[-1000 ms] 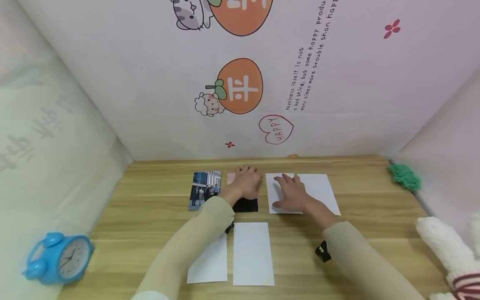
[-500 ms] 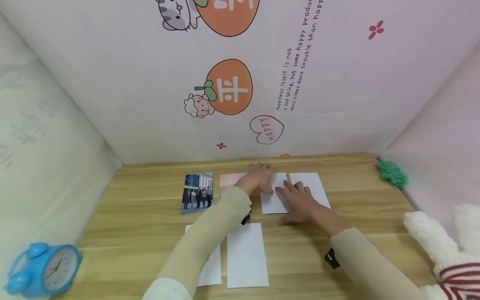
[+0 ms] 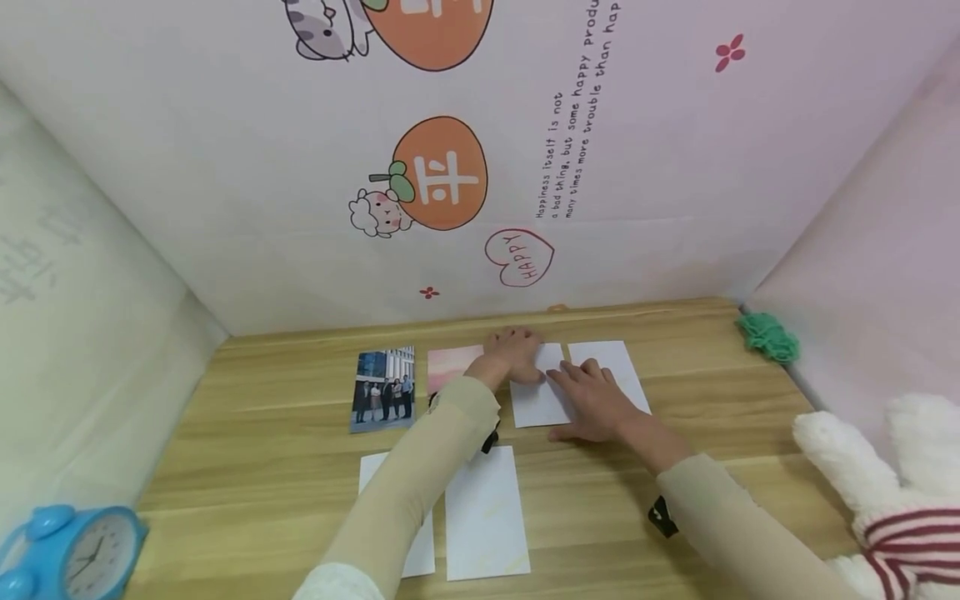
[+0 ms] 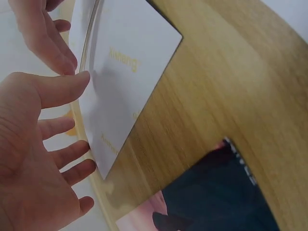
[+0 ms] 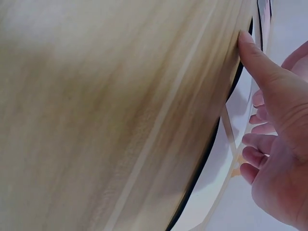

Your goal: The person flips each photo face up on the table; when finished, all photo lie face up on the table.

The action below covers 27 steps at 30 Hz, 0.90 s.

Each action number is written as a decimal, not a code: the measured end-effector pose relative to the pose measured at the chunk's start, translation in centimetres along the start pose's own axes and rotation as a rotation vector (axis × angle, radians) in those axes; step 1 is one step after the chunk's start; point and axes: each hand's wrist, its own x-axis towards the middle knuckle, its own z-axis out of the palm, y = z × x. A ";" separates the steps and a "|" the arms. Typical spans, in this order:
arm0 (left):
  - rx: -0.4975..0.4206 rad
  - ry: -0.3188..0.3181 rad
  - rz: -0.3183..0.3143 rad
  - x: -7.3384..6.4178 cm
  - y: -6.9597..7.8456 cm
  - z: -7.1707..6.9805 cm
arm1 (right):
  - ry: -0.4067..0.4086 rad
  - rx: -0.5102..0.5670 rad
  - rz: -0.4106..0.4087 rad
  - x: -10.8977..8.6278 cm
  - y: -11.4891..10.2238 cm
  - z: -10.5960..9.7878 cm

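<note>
Both hands are over a white sheet, just right of the middle of the frame. The left hand [image 3: 516, 354], fingers relaxed and apart, lies across the upper left corner of the white sheet [image 3: 536, 408]; the right hand [image 3: 596, 404] reaches in from the right, fingers loosely spread, its thumb near the lower edge. Seen from the left wrist, pale yellow print on the sheet reads "Xisheng", though the first letter could be a K.

A narrow strip of wood separates it from a second sheet [image 3: 611, 362] on its right. To its left, partly behind the arm, lies a pink print [image 3: 450, 367]; the lettering along its dark edge is too small to read. A group photo [image 3: 382, 392] closes the row.

At the lower middle, two more sheets [image 3: 483, 517] lie side by side, the left one mostly under the sleeve. Bare wood of the counter [image 3: 600, 517] stretches from them to the right forearm, and a band runs below the upper row.

The wall [image 3: 660, 167] carries "Happiness itself is not a bad thing, but some", a red heart [image 3: 520, 257] saying "HAPPY", and an orange [image 3: 442, 171] marked 平. Green yarn [image 3: 768, 337] sits at the far right corner, a blue alarm clock [image 3: 97, 550] lower left.
</note>
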 end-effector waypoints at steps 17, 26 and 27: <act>0.000 0.040 0.050 -1.8 0.9 -1.0 | 0.041 -0.045 -0.006 0.2 0.0 0.7; 0.005 0.098 0.031 -1.6 1.2 -0.6 | 0.070 -0.034 -0.015 -0.1 -0.4 0.8; -0.008 0.104 0.032 -1.6 1.2 -0.5 | 0.071 -0.039 -0.014 -0.2 -0.4 0.8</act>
